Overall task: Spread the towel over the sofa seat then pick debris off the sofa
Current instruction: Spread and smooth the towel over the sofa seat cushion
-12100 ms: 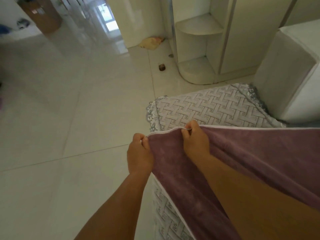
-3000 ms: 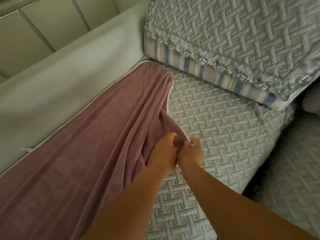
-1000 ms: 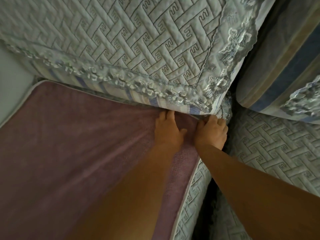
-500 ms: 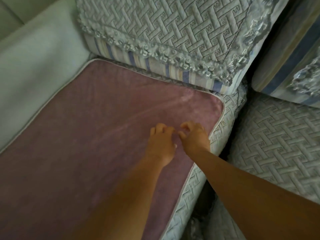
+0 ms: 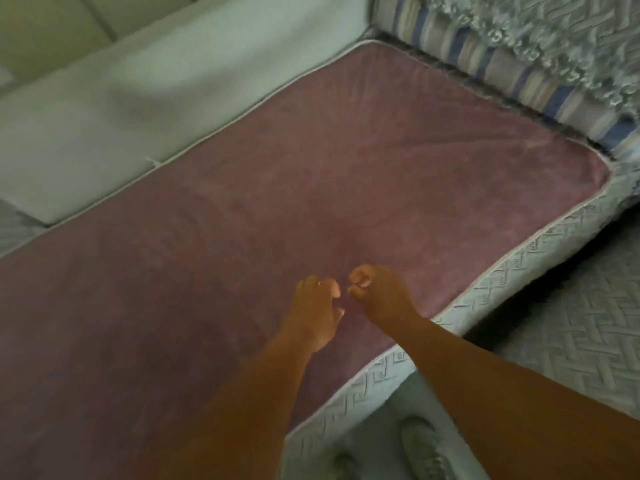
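The mauve towel (image 5: 311, 188) with a white hem lies flat over the sofa seat (image 5: 519, 271), whose quilted grey cover shows only along the front and right edges. My left hand (image 5: 317, 306) hovers just over the towel near its front edge, fingers bent and apart, holding nothing. My right hand (image 5: 377, 292) is right beside it, about a finger's width away, curled into a loose fist with thumb against forefinger. I see nothing in it. No debris is visible on the towel.
A pale sofa side panel (image 5: 138, 98) borders the towel on the far left. A striped back cushion (image 5: 519, 60) under a lace-trimmed quilted cover stands at the top right. Another quilted seat (image 5: 588, 323) lies to the right across a dark gap. A shoe (image 5: 422, 448) shows on the floor below.
Both hands left the back crease where they pressed the towel corner and drew toward the front edge. The view has pulled back and left, showing the towel spread flat.
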Tool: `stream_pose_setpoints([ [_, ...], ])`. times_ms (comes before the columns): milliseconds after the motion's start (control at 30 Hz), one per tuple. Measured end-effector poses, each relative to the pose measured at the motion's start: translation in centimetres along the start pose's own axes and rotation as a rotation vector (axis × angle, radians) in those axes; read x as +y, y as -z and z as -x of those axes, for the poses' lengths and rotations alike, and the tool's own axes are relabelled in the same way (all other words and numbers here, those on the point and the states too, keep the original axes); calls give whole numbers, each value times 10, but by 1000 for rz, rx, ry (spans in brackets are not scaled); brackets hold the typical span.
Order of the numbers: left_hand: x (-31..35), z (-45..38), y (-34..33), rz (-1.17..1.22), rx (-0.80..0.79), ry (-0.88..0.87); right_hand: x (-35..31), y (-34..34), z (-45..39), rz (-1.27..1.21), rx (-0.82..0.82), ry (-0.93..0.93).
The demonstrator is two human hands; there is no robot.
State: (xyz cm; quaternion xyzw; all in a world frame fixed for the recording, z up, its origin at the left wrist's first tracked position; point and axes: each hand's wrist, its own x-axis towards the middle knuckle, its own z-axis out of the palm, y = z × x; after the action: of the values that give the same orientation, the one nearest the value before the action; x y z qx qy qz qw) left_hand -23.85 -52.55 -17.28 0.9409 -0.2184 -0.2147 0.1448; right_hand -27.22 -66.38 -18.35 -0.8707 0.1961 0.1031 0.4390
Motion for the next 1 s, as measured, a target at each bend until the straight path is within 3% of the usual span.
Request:
stream_pose_setpoints([
  [200, -51, 81, -13, 6, -155, 97, -34, -63, 47, 313, -307, 256],
  [333, -70, 139, -32, -48, -248, 90, -18, -87, 77, 556, -480, 489],
  [533, -70, 172, -60, -110, -178, 200, -13, -100, 96, 848, -499, 734],
  [800, -73, 177, -72, -56, 66, 301, -20, -112, 97, 903, -505, 731],
  [1000, -76, 175, -76, -13, 74, 354, -23, -114, 94, 896, -545, 732],
])
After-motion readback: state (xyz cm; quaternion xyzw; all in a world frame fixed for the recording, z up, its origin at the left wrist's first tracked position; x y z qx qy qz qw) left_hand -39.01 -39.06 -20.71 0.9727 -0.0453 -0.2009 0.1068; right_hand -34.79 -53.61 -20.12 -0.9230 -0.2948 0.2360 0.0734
